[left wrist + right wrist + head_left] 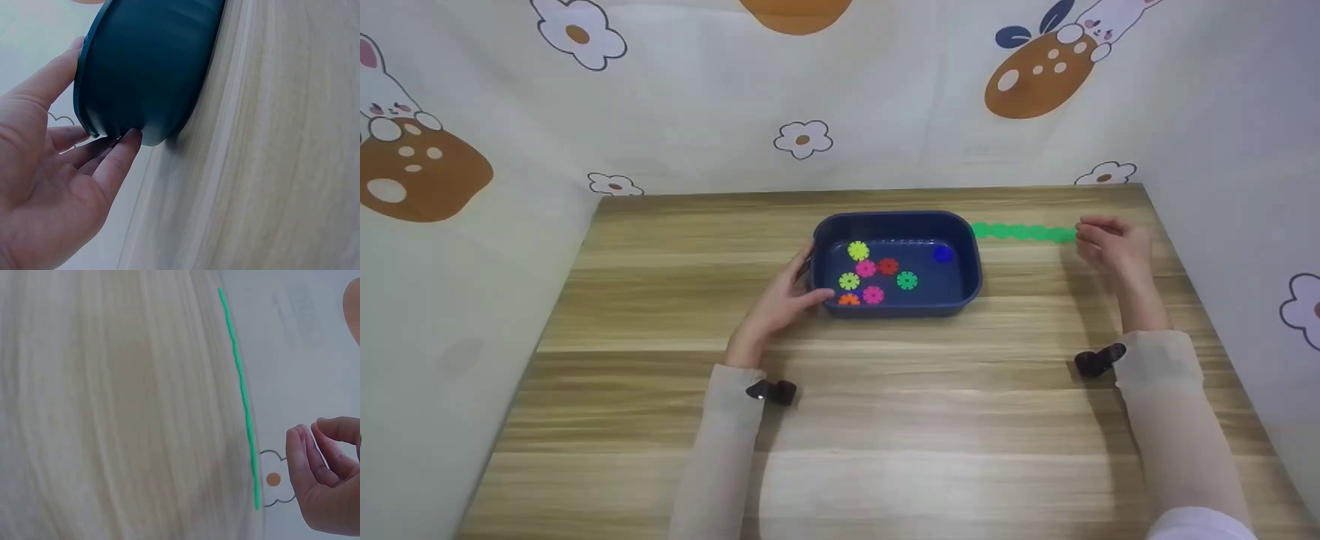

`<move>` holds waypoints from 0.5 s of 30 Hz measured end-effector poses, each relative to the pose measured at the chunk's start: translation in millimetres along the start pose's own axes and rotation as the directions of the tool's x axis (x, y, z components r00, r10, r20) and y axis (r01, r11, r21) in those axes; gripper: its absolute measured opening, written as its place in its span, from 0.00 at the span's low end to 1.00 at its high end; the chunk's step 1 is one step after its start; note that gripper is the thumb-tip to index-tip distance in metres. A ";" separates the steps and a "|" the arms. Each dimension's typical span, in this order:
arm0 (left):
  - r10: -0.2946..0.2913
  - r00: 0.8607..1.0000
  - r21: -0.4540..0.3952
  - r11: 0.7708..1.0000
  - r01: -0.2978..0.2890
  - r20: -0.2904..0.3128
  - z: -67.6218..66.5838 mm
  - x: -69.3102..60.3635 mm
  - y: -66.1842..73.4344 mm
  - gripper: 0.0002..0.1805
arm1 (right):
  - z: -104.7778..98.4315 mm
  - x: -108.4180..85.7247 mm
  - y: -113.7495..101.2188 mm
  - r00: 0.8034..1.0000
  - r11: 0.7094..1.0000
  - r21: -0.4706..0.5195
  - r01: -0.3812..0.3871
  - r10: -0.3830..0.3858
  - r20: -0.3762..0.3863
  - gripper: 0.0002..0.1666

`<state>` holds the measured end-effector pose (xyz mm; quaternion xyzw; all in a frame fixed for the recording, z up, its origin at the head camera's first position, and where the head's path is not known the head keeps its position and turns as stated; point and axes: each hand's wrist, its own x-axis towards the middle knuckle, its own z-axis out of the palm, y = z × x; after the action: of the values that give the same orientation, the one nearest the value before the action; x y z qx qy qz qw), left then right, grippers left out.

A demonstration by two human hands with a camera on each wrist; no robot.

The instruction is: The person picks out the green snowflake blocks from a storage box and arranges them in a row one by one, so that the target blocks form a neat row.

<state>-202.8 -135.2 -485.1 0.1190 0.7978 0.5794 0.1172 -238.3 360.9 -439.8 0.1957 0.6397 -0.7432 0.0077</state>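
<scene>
A dark blue plastic tub [900, 309] stands toward the back of the table. My left hand [780, 304] holds its left end, thumb at the rim and fingers against the outer wall; the left wrist view shows the tub's wall [146, 67] between them. Several notched plastic discs lie inside, among them a yellow disc [858, 250], a red disc [888, 266] and a green disc [907, 280]. A green scalloped strip [1024, 232] lies right of the tub. By its right end is my right hand [1117, 244], fingers bent loosely and apart from the strip [245, 402] in the right wrist view.
The wood-grain table [930, 420] ends at a patterned cloth [885, 90] behind and on both sides. A small black camera [776, 391] sits on the left wrist, and another black camera [1099, 361] on the right.
</scene>
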 end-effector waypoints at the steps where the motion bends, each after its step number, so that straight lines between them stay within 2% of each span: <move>1: -0.001 1.000 0.003 1.000 0.001 -0.002 0.1 -0.2 0.1 0.51 | 2.2 -1.3 -0.4 1.000 1.000 0.012 0.000 -0.001 0.012 0.06; 8: -0.002 1.000 0.036 0.999 0.002 -0.006 -0.8 -1.3 0.8 0.51 | 17.7 -8.6 -0.8 0.995 0.998 0.023 0.063 -0.064 0.082 0.07; 15: -0.014 1.000 0.038 0.999 0.014 -0.006 -1.3 -2.4 0.3 0.50 | 39.0 -13.4 0.7 0.974 0.988 0.008 0.156 -0.155 0.163 0.08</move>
<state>-200.9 -137.1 -484.3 0.1138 0.8097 0.5637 0.1166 -236.7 320.4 -432.3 0.0838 0.6520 -0.7535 0.0023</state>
